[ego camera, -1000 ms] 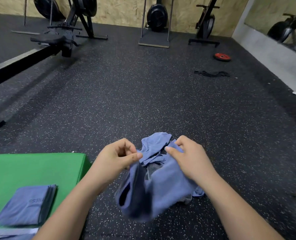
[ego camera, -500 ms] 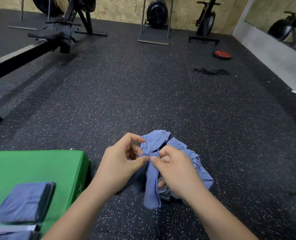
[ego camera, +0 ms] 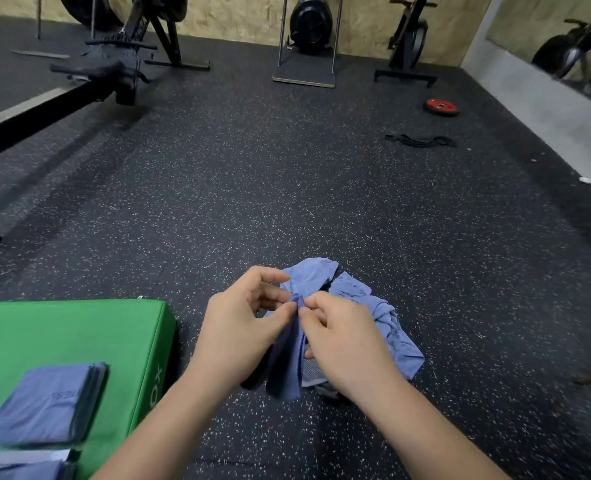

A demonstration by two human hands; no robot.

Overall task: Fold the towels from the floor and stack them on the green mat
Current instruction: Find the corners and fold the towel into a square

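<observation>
A blue towel (ego camera: 285,370) hangs bunched between my hands over the dark floor. My left hand (ego camera: 244,332) pinches its top edge with thumb and forefinger, and my right hand (ego camera: 344,344) pinches the same edge right beside it, fingertips almost touching. Under and behind them lies a crumpled heap of blue towels (ego camera: 389,327) on the floor. The green mat (ego camera: 62,334) is at the lower left, with a folded stack of blue towels (ego camera: 46,405) on it. Another folded towel (ego camera: 17,469) shows at the bottom left corner, partly cut off.
A black rowing machine (ego camera: 90,84) stretches across the upper left. Exercise machines (ego camera: 309,26) stand along the far wall. A red weight plate (ego camera: 441,107) and a black band (ego camera: 420,141) lie on the floor at the right. A grey wall base runs along the right side.
My hands have come together at the towel's top edge; a second ago they held it spread wider apart. The towel now hangs narrower and bunched.
</observation>
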